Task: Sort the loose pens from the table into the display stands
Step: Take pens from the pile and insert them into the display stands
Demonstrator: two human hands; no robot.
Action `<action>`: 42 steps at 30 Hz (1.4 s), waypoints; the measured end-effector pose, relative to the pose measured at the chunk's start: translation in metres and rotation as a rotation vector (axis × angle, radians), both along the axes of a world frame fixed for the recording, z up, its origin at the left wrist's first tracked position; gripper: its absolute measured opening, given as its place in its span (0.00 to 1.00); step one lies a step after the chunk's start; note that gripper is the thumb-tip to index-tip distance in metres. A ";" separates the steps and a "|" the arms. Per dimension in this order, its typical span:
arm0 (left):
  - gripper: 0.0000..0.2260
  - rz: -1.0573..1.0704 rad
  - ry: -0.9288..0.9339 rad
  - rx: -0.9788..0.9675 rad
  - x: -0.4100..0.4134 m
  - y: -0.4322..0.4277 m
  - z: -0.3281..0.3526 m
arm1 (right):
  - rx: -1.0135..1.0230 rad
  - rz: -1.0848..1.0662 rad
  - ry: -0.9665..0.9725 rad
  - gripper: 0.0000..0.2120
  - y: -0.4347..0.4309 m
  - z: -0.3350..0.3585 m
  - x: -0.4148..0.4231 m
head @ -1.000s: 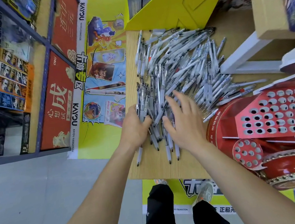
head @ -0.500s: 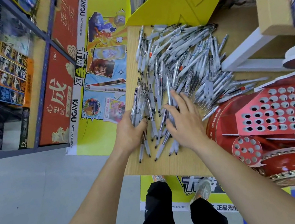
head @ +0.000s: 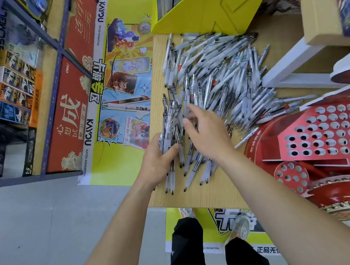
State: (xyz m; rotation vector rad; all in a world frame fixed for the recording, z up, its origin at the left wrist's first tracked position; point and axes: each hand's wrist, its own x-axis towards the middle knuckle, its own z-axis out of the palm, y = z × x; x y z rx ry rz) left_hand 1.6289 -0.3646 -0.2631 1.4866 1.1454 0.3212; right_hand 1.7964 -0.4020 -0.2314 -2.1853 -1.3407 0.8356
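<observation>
Grey pens (head: pixel 169 124) now bundled in left hand (head: pixel 154 162).

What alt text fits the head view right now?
The left hand grips a bundle of pens while the right hand reaches over the loose pen pile on the wooden table; a red perforated display stand sits right.

Pens (head: pixel 218 76) heaped on table (head: pixel 210 194) (mid-left); display stand (head: pixel 328 133) right of heap.
</observation>
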 end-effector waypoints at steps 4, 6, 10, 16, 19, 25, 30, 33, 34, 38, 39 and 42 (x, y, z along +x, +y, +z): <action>0.13 -0.017 -0.038 -0.041 0.007 -0.005 0.002 | 0.016 -0.049 0.113 0.25 0.009 0.004 0.005; 0.10 -0.039 -0.050 -0.047 0.009 -0.005 0.002 | 0.008 -0.061 0.129 0.25 0.009 0.003 0.007; 0.08 -0.057 -0.042 -0.057 0.011 -0.005 0.003 | -0.021 -0.075 0.148 0.20 0.009 0.002 0.009; 0.08 -0.056 -0.036 -0.055 0.014 0.001 0.002 | 0.068 -0.170 0.184 0.05 0.007 0.001 0.006; 0.10 -0.086 -0.014 -0.062 0.016 0.003 0.003 | 0.156 -0.289 0.193 0.03 0.006 0.002 0.008; 0.12 -0.078 0.045 -0.052 0.011 0.003 0.006 | 0.398 -0.480 0.199 0.03 0.010 0.019 0.028; 0.10 -0.063 0.061 -0.032 0.009 -0.006 0.028 | 0.474 -0.394 0.160 0.05 -0.017 0.049 0.028; 0.08 -0.051 0.040 -0.040 0.010 -0.019 0.051 | 0.486 -0.340 0.152 0.06 -0.046 0.072 0.028; 0.08 -0.054 0.037 -0.034 0.012 -0.025 0.062 | 0.493 -0.336 0.149 0.05 -0.057 0.081 0.029; 0.05 -0.053 0.028 -0.005 0.025 -0.054 0.101 | 0.507 -0.369 0.145 0.04 -0.098 0.115 0.038; 0.04 -0.051 0.017 -0.013 0.029 -0.062 0.110 | 0.508 -0.383 0.135 0.06 -0.107 0.121 0.042; 0.07 -0.074 0.004 -0.043 0.041 -0.088 0.126 | 0.476 -0.413 0.119 0.11 -0.136 0.141 0.059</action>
